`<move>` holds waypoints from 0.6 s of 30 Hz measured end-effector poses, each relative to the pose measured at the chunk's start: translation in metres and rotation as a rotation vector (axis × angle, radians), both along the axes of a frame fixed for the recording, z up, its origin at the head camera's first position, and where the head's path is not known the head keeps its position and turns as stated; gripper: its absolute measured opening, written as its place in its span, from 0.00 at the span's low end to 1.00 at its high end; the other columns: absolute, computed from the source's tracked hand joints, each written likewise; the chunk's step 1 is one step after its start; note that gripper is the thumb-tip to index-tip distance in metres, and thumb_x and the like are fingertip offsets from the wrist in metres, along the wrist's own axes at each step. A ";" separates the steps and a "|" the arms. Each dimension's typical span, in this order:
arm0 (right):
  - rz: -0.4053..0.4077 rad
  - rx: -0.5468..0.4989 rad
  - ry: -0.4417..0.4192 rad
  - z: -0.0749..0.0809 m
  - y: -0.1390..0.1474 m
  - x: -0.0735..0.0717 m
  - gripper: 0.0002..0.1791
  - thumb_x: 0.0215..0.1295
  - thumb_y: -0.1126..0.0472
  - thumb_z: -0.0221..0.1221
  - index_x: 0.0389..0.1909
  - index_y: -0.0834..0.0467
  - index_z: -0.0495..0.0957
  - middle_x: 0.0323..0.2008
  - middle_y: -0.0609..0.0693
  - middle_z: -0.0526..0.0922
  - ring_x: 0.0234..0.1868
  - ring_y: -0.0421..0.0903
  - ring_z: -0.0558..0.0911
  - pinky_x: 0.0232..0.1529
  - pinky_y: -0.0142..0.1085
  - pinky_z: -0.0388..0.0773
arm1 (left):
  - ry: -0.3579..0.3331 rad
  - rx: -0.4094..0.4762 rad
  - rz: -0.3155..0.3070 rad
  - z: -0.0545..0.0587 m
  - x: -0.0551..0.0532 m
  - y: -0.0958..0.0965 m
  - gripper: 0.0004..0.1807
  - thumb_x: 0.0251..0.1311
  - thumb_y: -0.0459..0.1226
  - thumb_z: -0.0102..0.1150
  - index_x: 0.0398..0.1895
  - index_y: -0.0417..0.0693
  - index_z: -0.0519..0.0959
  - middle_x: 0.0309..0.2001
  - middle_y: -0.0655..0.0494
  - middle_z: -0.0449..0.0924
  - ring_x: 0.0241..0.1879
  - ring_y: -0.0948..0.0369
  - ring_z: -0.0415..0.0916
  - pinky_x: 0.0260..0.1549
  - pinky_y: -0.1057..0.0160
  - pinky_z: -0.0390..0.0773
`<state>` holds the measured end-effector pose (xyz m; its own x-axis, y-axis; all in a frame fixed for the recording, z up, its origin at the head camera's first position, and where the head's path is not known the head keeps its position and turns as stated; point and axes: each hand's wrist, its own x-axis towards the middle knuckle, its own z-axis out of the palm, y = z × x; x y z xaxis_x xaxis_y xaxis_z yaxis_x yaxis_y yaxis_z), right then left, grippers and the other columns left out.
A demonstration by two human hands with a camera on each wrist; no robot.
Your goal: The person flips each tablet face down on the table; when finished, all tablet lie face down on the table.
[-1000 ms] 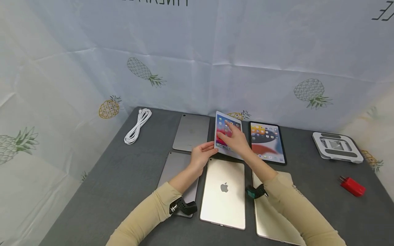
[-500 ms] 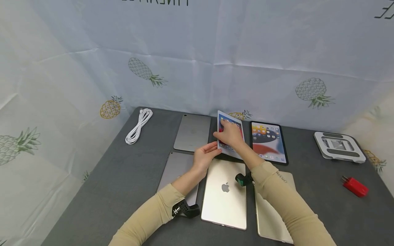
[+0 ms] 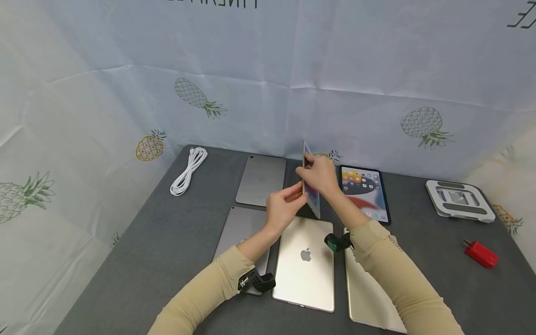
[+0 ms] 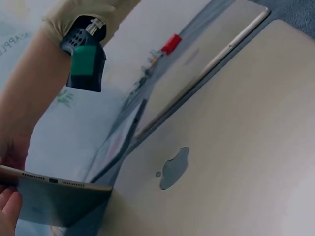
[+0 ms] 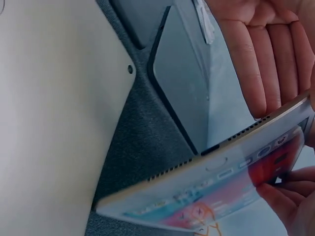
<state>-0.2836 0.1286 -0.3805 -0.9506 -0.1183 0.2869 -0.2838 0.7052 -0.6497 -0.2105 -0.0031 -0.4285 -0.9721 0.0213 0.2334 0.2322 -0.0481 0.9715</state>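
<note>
A tablet (image 3: pixel 312 201) with a lit screen stands on edge between both hands, seen nearly edge-on in the head view, its screen turned right. My right hand (image 3: pixel 321 175) pinches it near the upper left edge; in the right wrist view its fingers (image 5: pixel 283 201) lie against the screen. My left hand (image 3: pixel 282 209) holds the lower left edge between thumb and fingers. Speaker holes and a port show along the tablet's near edge (image 4: pixel 54 180). Just below lies a gold tablet (image 3: pixel 304 265), back up with an apple logo.
Two grey tablets (image 3: pixel 261 179) lie face down at left. At right are a lit tablet (image 3: pixel 365 193) and another gold tablet (image 3: pixel 368 288), partly under the right sleeve. Farther out are a white cable (image 3: pixel 187 172), a folding stand (image 3: pixel 459 201) and a red plug (image 3: pixel 481 254).
The held tablet has turned from screen facing me to nearly edge-on, its left side lifting. My right hand has shifted from over the screen to its left edge; my left hand has moved slightly right.
</note>
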 end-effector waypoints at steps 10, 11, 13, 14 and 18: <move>-0.080 -0.247 -0.023 0.000 0.007 0.005 0.27 0.61 0.61 0.61 0.62 0.62 0.74 0.49 0.61 0.84 0.47 0.55 0.83 0.44 0.49 0.80 | 0.272 -0.253 0.028 0.007 -0.003 0.003 0.19 0.60 0.37 0.66 0.55 0.44 0.81 0.50 0.50 0.83 0.36 0.62 0.85 0.22 0.74 0.76; -0.087 -0.273 -0.028 0.000 0.008 0.005 0.27 0.61 0.61 0.60 0.62 0.62 0.74 0.49 0.61 0.84 0.47 0.55 0.83 0.45 0.49 0.80 | 0.296 -0.280 0.030 0.007 -0.004 0.003 0.20 0.61 0.38 0.65 0.56 0.45 0.81 0.51 0.51 0.82 0.29 0.64 0.84 0.18 0.74 0.72; -0.093 -0.326 -0.037 -0.003 0.011 0.005 0.27 0.61 0.62 0.60 0.62 0.62 0.74 0.50 0.61 0.83 0.48 0.55 0.82 0.47 0.49 0.80 | 0.329 -0.312 0.016 0.006 -0.004 0.005 0.21 0.61 0.39 0.65 0.58 0.45 0.80 0.54 0.51 0.81 0.22 0.64 0.81 0.18 0.73 0.70; -0.096 -0.344 -0.040 -0.004 0.013 0.004 0.27 0.61 0.62 0.60 0.63 0.61 0.74 0.51 0.60 0.83 0.49 0.54 0.82 0.47 0.49 0.80 | 0.336 -0.318 0.000 0.005 -0.005 0.006 0.22 0.62 0.40 0.65 0.59 0.45 0.79 0.56 0.50 0.80 0.24 0.64 0.82 0.24 0.74 0.75; -0.102 -0.418 -0.061 -0.010 0.021 0.004 0.27 0.62 0.61 0.58 0.63 0.60 0.74 0.54 0.59 0.81 0.52 0.53 0.81 0.50 0.48 0.79 | 0.296 -0.324 -0.090 -0.004 -0.006 0.009 0.29 0.62 0.41 0.65 0.65 0.43 0.73 0.63 0.47 0.73 0.53 0.62 0.79 0.47 0.71 0.77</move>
<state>-0.2797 0.1499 -0.3905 -0.9680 0.0921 0.2334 -0.1787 0.4002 -0.8988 -0.2165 0.0062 -0.4327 -0.8554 0.2204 0.4688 0.5114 0.2148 0.8321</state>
